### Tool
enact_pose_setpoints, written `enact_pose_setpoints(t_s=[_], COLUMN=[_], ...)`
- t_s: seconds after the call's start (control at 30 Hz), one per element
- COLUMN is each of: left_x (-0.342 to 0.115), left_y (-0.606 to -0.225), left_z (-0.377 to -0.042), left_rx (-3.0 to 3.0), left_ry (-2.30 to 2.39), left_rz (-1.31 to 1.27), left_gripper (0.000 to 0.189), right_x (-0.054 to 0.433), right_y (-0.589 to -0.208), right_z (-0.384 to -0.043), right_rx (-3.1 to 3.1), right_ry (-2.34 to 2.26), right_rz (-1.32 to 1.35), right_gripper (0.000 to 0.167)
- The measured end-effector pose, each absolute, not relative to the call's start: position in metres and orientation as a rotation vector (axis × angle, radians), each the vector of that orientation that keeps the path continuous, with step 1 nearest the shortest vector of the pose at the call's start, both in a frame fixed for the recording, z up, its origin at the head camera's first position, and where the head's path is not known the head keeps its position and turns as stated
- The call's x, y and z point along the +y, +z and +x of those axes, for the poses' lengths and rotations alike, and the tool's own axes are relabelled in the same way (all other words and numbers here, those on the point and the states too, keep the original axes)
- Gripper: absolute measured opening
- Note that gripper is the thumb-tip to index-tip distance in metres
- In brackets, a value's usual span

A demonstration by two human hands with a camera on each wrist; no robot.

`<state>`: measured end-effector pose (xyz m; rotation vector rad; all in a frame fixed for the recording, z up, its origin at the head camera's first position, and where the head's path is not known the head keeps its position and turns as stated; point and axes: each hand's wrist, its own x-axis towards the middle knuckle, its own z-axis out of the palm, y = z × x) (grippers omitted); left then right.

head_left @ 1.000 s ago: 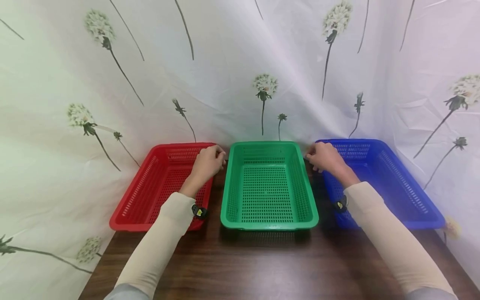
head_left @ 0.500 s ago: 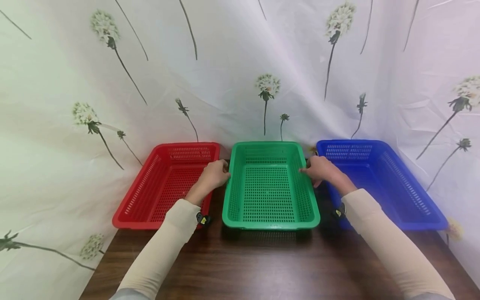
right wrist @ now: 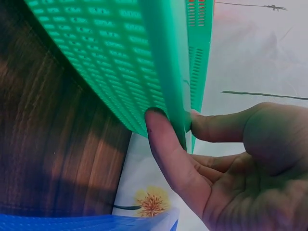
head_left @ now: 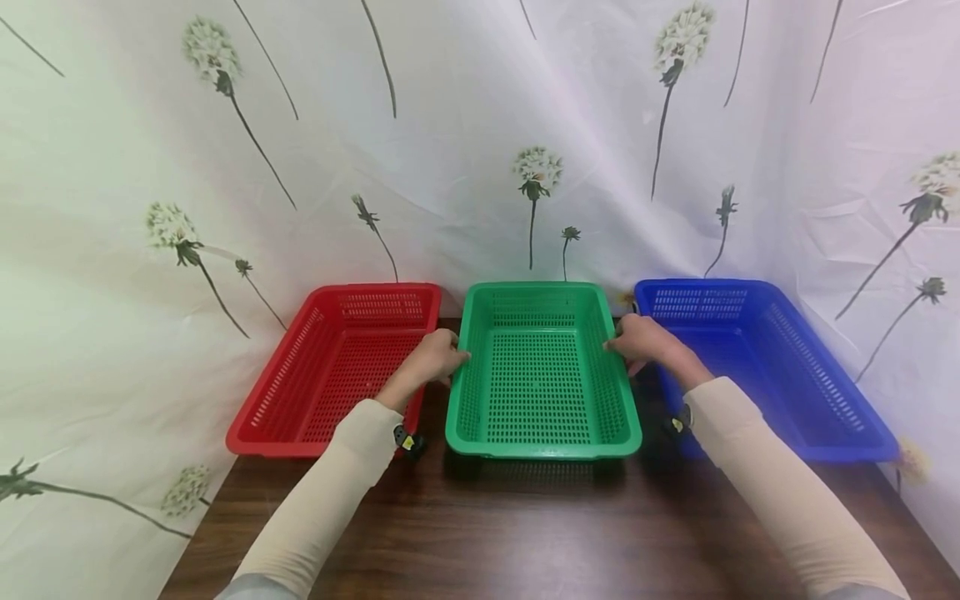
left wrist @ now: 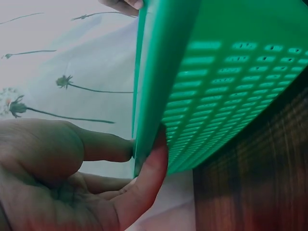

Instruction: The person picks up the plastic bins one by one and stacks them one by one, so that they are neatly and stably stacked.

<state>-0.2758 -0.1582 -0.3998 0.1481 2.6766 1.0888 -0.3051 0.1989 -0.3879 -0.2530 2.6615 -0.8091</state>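
A green plastic basket point(head_left: 536, 387) with slotted walls stands in the middle of the dark wooden table, with nothing in it. My left hand point(head_left: 432, 357) pinches its left rim, thumb on the inner side and fingers curled under the outside, as the left wrist view shows on the green rim point(left wrist: 161, 72). On the opposite rim, my right hand point(head_left: 647, 340) pinches in the same way; in the right wrist view its index finger point(right wrist: 163, 144) presses the outer wall and the thumb lies over the edge.
To the left stands a red basket point(head_left: 258, 387), partly behind my left forearm. A blue basket point(head_left: 817, 358) is on the right, partly behind my right arm. Behind all three hangs a white curtain point(head_left: 450, 167) printed with dandelions. The wooden table point(head_left: 525, 533) extends toward me.
Both hands have come from the gaps beside the baskets' far corners nearer to me and inward onto the green basket's side rims, and now grip it. The baskets look unmoved.
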Motion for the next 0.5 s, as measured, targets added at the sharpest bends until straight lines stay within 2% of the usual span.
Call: enact_pose_setpoints(t_s=[0.5], left_x=[-0.1560], left_y=[-0.4031], left_z=[-0.2723], left_rx=[2.630], left_ry=[1.190], left_rz=[0.069], left_gripper=[0.036], right_x=[0.1999], right_y=[-0.3885], right_z=[-0.3068], right_rx=[2.602], right_ry=[-0.873], right_rz=[-0.170], right_gripper=[0.031])
